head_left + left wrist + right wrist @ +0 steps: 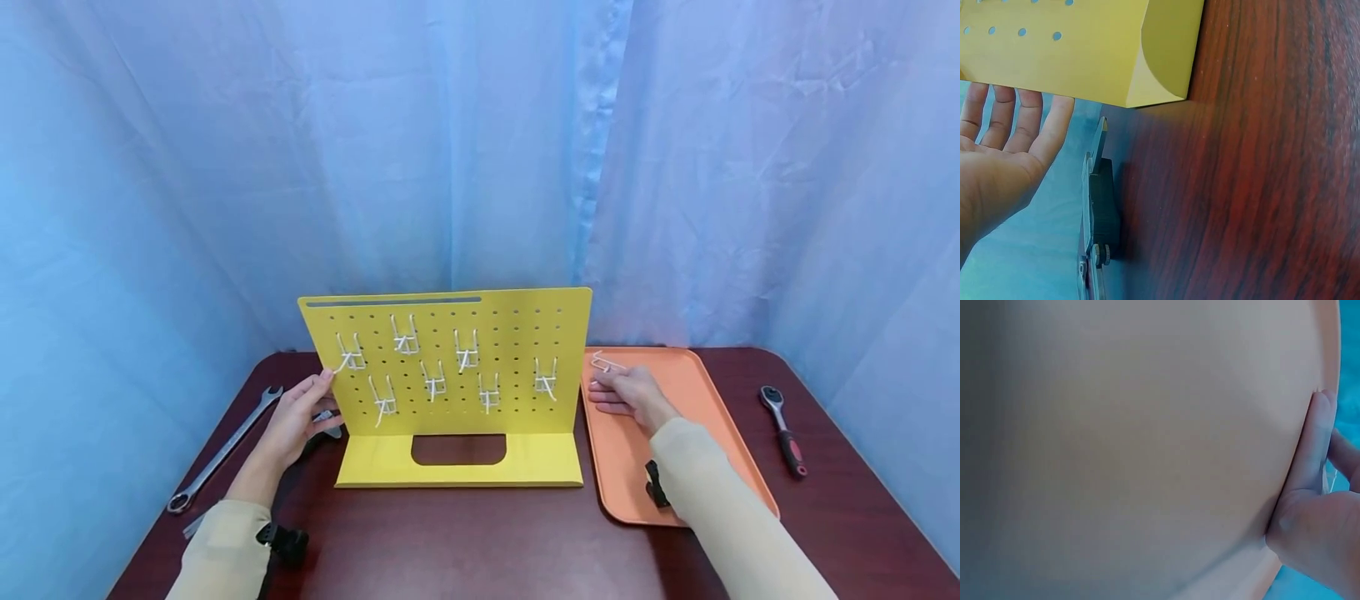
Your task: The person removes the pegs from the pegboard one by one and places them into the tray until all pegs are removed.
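Table (465, 542): dark red-brown, grained; I see its bare front strip nearest me.
Sleeves (228, 550): two, pale cream, reaching in from left and right, a small black device (283, 543) at each wrist.
Tray (697, 417): orange, rounded corners, flat on the table just beside the yellow pegboard's right end; the right forearm crosses above it.
Combination wrench (225, 450): silver, laid at a slant on the table's left side, ring end nearer me, open end farther off.
Yellow pegboard (461, 423): upright panel on a flat base with a cut-out, standing mid-table; rows of small holes, one long slot near the top edge.
Ratchet (785, 437): metal head, red-and-black handle, lying on the table to the right of the tray, apart from it.
Partly hidden tool (1104, 212): dark and metallic, beside the left hand; I cannot tell its kind.
Left grip (300, 408): bare hand, pinching the panel's left edge, four fingers reaching behind it.
Mounted hooks (406, 343): seven, white wire, set in the panel, mostly left and centre, one toward the right.
Right grip (633, 393): bare hand, thumb and fingers pinching one loose white hook (600, 362) over the tray's far left corner; whether the hook touches the tray, I cannot tell.
Curtain (420, 167): pale blue, hanging in folds behind everything.
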Demonstrator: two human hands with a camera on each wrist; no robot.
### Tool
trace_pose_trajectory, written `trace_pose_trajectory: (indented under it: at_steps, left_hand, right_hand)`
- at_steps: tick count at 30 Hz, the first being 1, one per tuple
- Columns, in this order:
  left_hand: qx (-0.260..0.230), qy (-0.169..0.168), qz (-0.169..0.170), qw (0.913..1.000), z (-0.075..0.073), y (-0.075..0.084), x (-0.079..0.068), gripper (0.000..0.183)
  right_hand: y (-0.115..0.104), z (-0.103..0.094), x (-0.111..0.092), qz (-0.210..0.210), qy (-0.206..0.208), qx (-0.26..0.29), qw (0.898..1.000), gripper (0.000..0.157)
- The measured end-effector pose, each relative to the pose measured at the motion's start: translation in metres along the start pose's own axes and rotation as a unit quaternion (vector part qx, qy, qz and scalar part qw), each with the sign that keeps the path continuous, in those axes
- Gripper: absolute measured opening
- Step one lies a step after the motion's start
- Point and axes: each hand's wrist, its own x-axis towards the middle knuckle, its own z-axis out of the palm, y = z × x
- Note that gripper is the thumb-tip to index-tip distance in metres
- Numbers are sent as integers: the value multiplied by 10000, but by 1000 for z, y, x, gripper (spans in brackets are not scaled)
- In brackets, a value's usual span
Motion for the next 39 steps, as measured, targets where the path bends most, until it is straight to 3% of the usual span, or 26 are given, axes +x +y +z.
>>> trace_pose_trajectory:
  at_steps: [22, 31, 39]
  left_hand:
    - [4, -71, -8, 10000, 0, -6, -5, 46]
    - [-33, -185, 114, 9998, -1, -2, -3, 46]
    - [-43, -155, 102, 9998, -1, 0, 1, 46]
  right_hand:
    - [8, 1, -10, -66, 22, -240, 9997, 38]
    - [2, -9, -13, -65, -560, -117, 9983, 46]
    - [-13, -15, -27, -320, -988, -127, 9945, 58]
